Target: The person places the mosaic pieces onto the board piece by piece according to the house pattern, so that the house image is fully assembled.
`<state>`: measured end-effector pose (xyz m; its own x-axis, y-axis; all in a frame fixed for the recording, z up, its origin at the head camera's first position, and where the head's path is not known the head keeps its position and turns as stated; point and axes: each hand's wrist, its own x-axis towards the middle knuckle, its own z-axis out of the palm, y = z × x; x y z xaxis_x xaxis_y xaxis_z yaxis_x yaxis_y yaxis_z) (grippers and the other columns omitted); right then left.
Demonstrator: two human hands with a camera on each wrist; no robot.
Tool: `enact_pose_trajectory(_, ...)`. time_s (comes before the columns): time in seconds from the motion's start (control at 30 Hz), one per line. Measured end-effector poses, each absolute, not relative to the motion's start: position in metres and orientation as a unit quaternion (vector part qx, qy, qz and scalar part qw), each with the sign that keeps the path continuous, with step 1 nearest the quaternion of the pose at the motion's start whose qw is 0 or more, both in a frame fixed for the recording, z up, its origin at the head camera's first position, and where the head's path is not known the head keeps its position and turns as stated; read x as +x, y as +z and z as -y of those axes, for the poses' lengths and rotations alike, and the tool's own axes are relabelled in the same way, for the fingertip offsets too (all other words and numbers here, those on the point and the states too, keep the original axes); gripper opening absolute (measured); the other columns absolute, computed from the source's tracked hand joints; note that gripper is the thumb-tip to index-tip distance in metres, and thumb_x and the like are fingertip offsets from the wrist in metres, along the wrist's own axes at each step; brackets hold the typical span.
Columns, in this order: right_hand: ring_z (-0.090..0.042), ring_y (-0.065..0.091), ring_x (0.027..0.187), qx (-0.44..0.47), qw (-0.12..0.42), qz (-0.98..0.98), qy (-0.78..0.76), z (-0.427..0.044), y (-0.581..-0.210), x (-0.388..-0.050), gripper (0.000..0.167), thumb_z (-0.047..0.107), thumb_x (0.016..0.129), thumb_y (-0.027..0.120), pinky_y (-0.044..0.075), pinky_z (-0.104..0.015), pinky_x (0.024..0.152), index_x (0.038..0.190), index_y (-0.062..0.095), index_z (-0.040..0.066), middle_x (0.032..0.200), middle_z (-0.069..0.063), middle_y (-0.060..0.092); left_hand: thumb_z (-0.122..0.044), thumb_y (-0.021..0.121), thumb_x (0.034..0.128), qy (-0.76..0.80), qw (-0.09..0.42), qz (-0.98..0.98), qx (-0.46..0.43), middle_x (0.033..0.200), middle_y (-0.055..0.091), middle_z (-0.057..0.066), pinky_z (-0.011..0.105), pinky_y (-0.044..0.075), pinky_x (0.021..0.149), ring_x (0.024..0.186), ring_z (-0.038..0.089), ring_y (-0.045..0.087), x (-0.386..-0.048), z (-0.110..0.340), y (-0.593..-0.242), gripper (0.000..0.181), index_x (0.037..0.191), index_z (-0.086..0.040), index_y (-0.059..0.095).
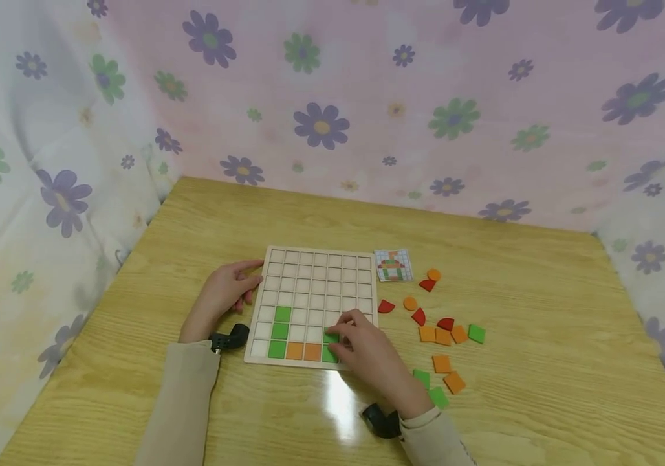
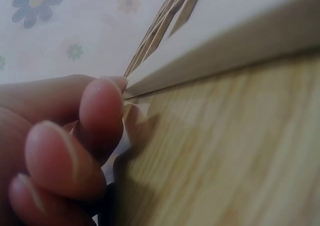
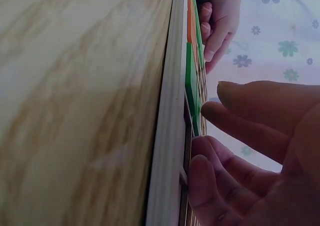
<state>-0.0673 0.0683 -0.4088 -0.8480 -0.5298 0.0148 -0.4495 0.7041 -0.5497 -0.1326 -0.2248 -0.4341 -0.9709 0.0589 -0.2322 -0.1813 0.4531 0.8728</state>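
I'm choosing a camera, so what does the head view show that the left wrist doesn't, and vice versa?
Only head: the picture card, red pieces, green squares and right hand.

Only left wrist: the left side wall of the grid board, close up near table level.

Both: the left hand at the board's edge, the table and flowered cloth.

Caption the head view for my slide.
Left hand beside a gridded board, right hand at its green tiles, loose coloured pieces to the right.
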Motion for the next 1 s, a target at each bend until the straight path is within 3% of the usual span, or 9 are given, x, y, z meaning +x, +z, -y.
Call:
enact_pose_trajectory(0.5,-0.001,0.045,0.069,-0.27,0.07,-0.922,-0.27,-0.081,-0.406,-0.075,0.023,0.028,0.085,0.061,0.042,-0.018,0.059,0.106,0.063,0.019,0.097,0.009,0.05,-0.034,0.055,0.0882,0.514,0.12,-0.848,-0.044,0.06,0.057,0.013,0.038,0.045,0.04,0.037,0.018,0.044,-0.133,0.225,-0.434,0.04,0.127,-0.029,0.049)
enact_pose_trajectory(0.7,-0.003,0.047,0.07,-0.239,0.101,-0.924,-0.282,-0.098,-0.399,-0.083,0.023,0.028,0.086,0.06,0.043,-0.02,0.061,0.108,0.063,0.022,0.083,0.017,0.051,-0.035,0.057,0.0872,0.52,0.118,-0.844,-0.049,0.061,0.057,0.014,0.038,0.045,0.039,0.036,0.018,0.043,-0.133,0.225,-0.434,0.04,0.126,-0.03,0.05)
enact_pose_trajectory(1.0,-0.007,0.05,0.073,-0.196,0.157,-0.918,-0.307,-0.135,-0.39,-0.094,0.025,0.026,0.087,0.059,0.044,-0.025,0.062,0.111,0.061,0.019,0.082,0.011,0.055,-0.036,0.057,0.087,0.523,0.124,-0.842,-0.046,0.061,0.057,0.014,0.039,0.045,0.039,0.037,0.018,0.044,-0.133,0.226,-0.434,0.041,0.127,-0.03,0.049)
